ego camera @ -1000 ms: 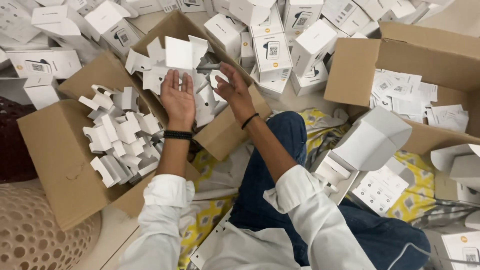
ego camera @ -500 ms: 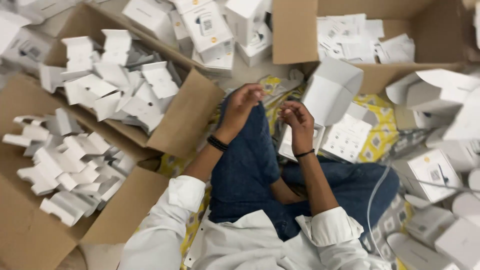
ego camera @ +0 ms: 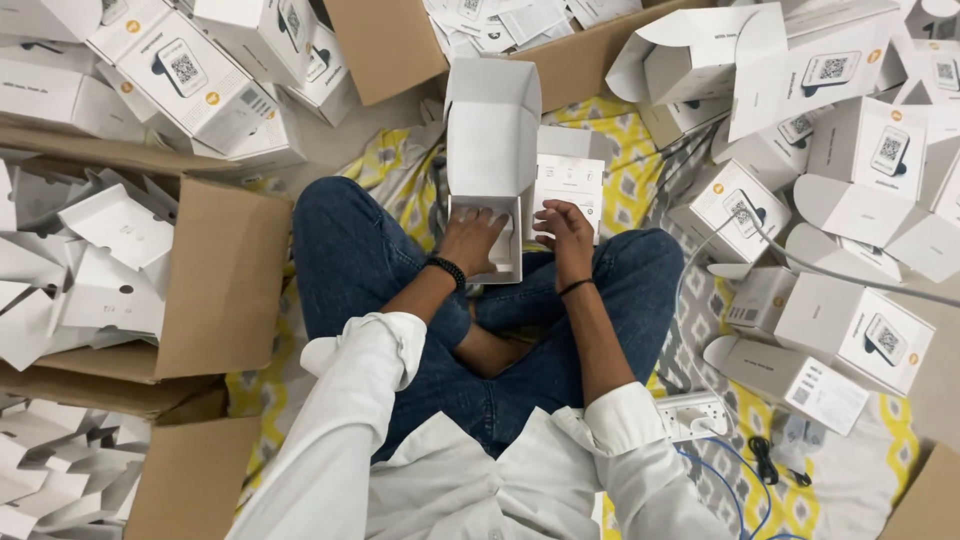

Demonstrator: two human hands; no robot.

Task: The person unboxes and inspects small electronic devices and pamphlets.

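Two hands: both at work over the lap of a person sitting cross-legged on the floor, in jeans and a white shirt.
Left hand: reaching into the open box, fingers spread flat on its inside; the grip is apart, clamped on nothing.
Right hand: just beside the box, fingers curled loosely on the leaflet; I cannot tell whether it pinches the paper or only rests on it.
Open box: small, white, standing on the lap between the knees, lid flap up and tilted away from the person.
Leaflet: white printed sheet, lying flat just right of the box, partly under the right hand.
Wrists: a black beaded band on the left, a thin black band on the right.
Cloth: yellow and grey patterned, spread on the floor under the person.
Carton: brown, at the person's left, full of folded white inserts.
Boxes: many white ones, piled near, at the person's right and ahead.
Power strip: white, on the cloth by the right elbow, with cables running off it.
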